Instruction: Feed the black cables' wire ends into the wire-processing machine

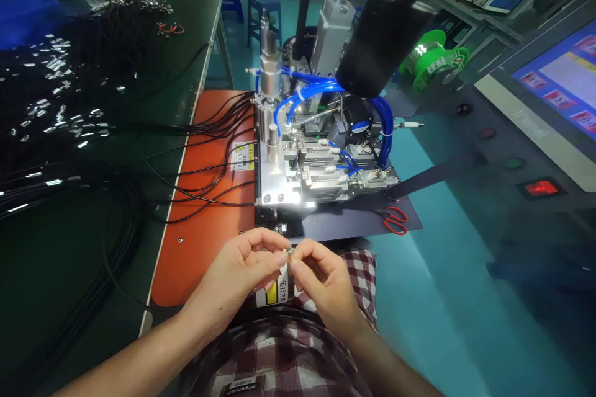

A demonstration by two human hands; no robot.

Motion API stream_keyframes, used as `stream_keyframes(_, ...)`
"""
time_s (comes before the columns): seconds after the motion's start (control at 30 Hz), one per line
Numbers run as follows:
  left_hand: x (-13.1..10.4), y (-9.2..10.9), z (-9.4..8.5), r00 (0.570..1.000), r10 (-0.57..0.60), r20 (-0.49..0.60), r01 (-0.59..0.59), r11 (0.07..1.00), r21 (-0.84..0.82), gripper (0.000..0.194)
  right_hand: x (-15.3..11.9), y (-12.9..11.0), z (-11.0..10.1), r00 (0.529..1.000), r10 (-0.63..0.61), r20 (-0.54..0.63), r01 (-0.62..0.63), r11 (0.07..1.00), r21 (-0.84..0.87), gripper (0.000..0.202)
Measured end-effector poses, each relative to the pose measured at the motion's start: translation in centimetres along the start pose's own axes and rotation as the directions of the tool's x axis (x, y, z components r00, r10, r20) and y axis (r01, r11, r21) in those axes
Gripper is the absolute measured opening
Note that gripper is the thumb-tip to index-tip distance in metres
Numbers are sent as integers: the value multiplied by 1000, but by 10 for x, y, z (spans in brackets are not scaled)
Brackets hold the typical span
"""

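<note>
Close in front of my body, my left hand [254,267] and my right hand [321,276] meet fingertip to fingertip. Both are closed in a pinch on a tiny piece with thin, yellowish wire ends [292,250]. The fingertips cover most of it, so its exact shape is hidden. Just beyond my hands stands a metal bench machine [279,183] with blue air hoses [316,84]. Several black cables [205,173] run into its left side across an orange-red board [200,254].
Red-handled scissors [395,221] lie on the machine's dark base at right. Bundles of black cable [107,217] cover much of the left table. A green spool [431,59] and a control panel with screen [559,84] stand at right. A black cylinder [372,43] hangs above the machine.
</note>
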State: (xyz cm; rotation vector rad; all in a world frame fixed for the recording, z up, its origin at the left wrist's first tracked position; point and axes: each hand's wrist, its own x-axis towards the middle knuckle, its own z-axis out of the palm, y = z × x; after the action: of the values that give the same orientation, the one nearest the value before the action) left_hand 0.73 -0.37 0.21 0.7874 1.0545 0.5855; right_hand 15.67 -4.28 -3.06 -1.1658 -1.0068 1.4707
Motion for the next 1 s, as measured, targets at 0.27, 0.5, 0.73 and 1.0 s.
stream_keyframes(0.27, -2, 5, 3, 998, 40, -52, -32, 988, 148, 19, 1, -3, -8, 1000, -31, 1, 31, 994, -103, 14)
stream_keyframes(0.5, -2, 6, 5, 997, 51, -66, -41, 988, 147, 17, 8, -4, -15, 997, 81, 2, -81, 995, 61, 20)
stream_keyframes(0.73, -2, 2, 2, 998, 59, -28, -53, 981, 188, 18, 9, -4, -10, 998, 50, -30, -50, 999, -10, 19)
stream_keyframes(1.0, -1, 1, 1, 996, 84, -10, -78, 959, 273, 18, 4, -7, -9, 972, -226, -60, 188, 909, -372, 14)
